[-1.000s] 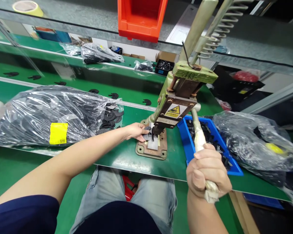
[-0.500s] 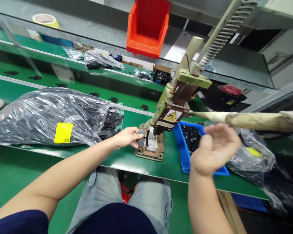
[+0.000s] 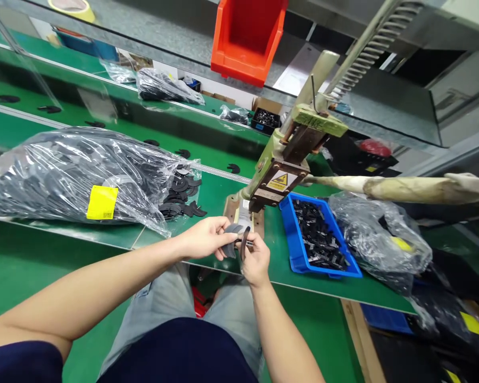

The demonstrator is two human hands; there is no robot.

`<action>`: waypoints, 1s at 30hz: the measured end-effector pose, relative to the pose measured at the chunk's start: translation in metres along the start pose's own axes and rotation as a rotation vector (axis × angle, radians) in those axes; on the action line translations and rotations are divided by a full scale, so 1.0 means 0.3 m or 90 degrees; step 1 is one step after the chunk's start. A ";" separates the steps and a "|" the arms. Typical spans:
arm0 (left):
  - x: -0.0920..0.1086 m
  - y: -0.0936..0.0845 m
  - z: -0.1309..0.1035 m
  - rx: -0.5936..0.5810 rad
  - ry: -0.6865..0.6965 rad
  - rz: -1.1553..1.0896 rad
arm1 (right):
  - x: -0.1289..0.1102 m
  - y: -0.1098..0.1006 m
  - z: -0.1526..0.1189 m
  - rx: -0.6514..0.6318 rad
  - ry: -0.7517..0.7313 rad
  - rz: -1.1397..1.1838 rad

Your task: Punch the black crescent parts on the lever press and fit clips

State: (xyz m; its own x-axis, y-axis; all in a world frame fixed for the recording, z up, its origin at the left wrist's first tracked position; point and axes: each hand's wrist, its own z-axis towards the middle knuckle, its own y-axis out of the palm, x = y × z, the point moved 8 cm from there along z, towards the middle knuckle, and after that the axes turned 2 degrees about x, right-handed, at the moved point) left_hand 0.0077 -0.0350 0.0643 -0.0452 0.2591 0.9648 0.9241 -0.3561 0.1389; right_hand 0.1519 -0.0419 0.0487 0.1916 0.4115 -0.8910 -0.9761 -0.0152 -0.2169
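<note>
The right hand (image 3: 257,261) has left the lever (image 3: 383,188) side and pinches a black curved strip (image 3: 244,243); the left hand (image 3: 203,238) pinches grey curved pieces (image 3: 230,246) beside it; both lie before the press (image 3: 279,178), near the worktop's (image 3: 273,266) front edge; handling now replaces lever work.

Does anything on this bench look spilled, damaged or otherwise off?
Two mild oddities. Dark curved pieces lie loose at the mouth of the clear plastic bag, as if partly spilled. The press lever has a stained, uneven wrapping that looks worn.
</note>
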 end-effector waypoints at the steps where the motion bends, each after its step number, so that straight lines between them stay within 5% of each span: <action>1: -0.005 0.008 0.003 -0.010 -0.010 -0.011 | 0.003 -0.007 -0.008 0.009 0.012 0.013; 6: -0.023 0.051 0.026 -0.054 -0.059 -0.025 | 0.014 -0.032 -0.045 0.054 0.049 0.062; 16: 0.027 0.074 0.048 -0.105 -0.009 0.031 | 0.020 -0.073 -0.052 0.059 0.030 0.022; 21: 0.015 0.002 0.044 0.004 0.047 0.140 | 0.014 -0.101 -0.045 -0.003 0.002 -0.081; 25: 0.116 -0.023 -0.017 0.196 0.284 0.395 | -0.014 -0.114 -0.050 -0.018 -0.037 -0.151; 27: 0.128 0.016 -0.029 0.167 0.344 0.478 | -0.029 -0.112 -0.053 -0.024 -0.058 -0.166; 30: 0.099 0.034 -0.010 0.129 0.321 0.472 | -0.045 -0.108 -0.055 -0.037 -0.079 -0.166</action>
State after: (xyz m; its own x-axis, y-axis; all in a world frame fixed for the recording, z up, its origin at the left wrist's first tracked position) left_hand 0.0147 -0.0337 0.0952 0.4687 -0.4123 0.7812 0.8297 -0.0981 -0.5495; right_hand 0.1825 -0.0621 0.0612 0.4172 0.5167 -0.7476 -0.8876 0.0549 -0.4574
